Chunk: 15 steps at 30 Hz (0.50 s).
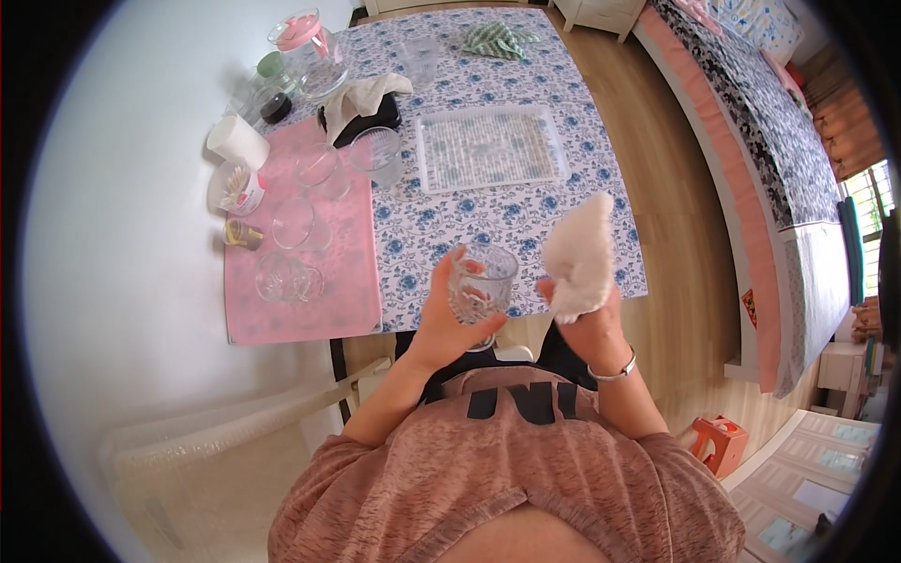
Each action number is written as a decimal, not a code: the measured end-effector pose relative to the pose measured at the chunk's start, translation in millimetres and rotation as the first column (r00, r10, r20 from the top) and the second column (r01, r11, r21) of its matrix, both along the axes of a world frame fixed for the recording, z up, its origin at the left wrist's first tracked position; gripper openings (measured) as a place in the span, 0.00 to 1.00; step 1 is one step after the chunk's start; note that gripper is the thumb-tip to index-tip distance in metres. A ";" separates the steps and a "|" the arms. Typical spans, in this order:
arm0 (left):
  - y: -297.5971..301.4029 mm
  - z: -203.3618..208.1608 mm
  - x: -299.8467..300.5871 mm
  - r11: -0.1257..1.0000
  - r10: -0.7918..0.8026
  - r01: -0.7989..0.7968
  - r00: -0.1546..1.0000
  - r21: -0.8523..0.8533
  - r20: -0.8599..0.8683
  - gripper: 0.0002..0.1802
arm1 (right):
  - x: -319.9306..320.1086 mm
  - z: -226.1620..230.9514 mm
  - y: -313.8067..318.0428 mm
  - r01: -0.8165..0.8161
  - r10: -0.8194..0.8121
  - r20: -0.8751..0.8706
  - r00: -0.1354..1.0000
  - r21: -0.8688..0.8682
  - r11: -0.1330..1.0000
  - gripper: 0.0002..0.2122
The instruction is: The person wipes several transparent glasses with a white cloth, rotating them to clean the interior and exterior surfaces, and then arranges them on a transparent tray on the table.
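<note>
My left hand (439, 324) is wrapped round a clear drinking glass (492, 265), which it holds up just over the table's near edge. To the right of the glass, my right hand (595, 333) grips a white cloth (580, 251) that stands up bunched above the fingers. Cloth and glass are apart. Part of the right hand's fingers is hidden by the cloth. At the left, several clear glass vessels, among them a ribbed glass (377, 159) and a glass mug (278, 279), stand on or beside a pink mat (340, 291).
A white plastic tray (422, 164) lies mid-table on the flowered tablecloth (408, 249). A pitcher (319, 70), a paper roll (236, 143) and a tub of cotton swabs (246, 192) line the wall side. A green checked cloth (496, 40) lies at the far end.
</note>
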<state>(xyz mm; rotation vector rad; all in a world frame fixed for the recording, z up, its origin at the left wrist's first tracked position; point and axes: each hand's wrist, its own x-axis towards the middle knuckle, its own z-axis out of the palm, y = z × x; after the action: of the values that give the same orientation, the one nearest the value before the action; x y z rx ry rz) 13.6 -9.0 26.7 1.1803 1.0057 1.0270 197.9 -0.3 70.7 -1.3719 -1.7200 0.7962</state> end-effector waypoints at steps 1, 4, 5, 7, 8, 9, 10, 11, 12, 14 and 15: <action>2.1 0.9 -0.2 0.997 0.023 -0.023 1.000 0.071 -0.003 0.48 | 0.9 5.9 -3.4 -0.079 0.099 0.094 0.991 -0.192 0.978 0.25; -3.9 -7.6 6.6 0.983 0.025 -0.029 0.999 0.181 0.023 0.49 | -28.4 -10.1 -19.6 -0.232 0.237 -0.099 0.966 0.055 0.971 0.36; -3.3 -4.0 10.7 0.974 -0.003 -0.009 0.999 0.228 0.054 0.49 | -36.9 -9.2 -21.3 -0.153 0.165 -0.035 0.986 0.225 0.962 0.36; -4.9 5.9 8.8 0.977 -0.038 0.036 0.999 0.210 0.004 0.50 | -42.0 -3.0 -20.0 -0.164 0.063 -0.619 0.783 -0.107 0.981 0.29; -4.2 7.1 8.4 0.969 -0.076 0.054 0.994 0.240 0.082 0.49 | -37.2 -8.5 -17.2 -0.244 -0.004 -0.739 0.674 -0.228 0.943 0.27; -4.0 9.3 8.1 0.960 -0.115 0.069 0.981 0.272 0.158 0.48 | -32.4 -13.9 -14.5 -0.339 -0.094 -0.829 0.551 -0.325 0.883 0.26; -3.4 15.6 10.1 0.967 -0.120 0.067 0.971 0.247 0.205 0.50 | -33.6 -4.0 -9.4 -0.432 -0.213 -0.900 0.380 -0.376 0.820 0.26; -2.3 14.4 11.3 0.966 -0.123 0.070 0.971 0.247 0.206 0.50 | -34.5 -4.4 -8.4 -0.429 -0.214 -0.900 0.379 -0.376 0.821 0.26; -1.0 11.8 12.2 0.964 -0.095 0.025 0.962 0.265 0.255 0.50 | -35.4 -6.5 -7.5 -0.445 -0.217 -0.911 0.351 -0.366 0.817 0.26; -0.4 10.2 13.9 0.960 -0.069 -0.020 0.950 0.278 0.306 0.50 | -38.2 -13.7 -6.2 -0.427 -0.173 -0.896 0.409 -0.355 0.831 0.27; -0.6 11.6 13.8 0.966 -0.002 -0.075 0.954 0.247 0.299 0.50 | -39.9 -13.6 -8.1 -0.371 -0.100 -0.856 0.508 -0.321 0.871 0.26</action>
<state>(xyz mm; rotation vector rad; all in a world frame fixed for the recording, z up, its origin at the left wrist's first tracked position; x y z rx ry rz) 27.4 -9.7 38.3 1.1732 0.6725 1.3506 158.0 -8.4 57.1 -0.8120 -0.8274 1.7397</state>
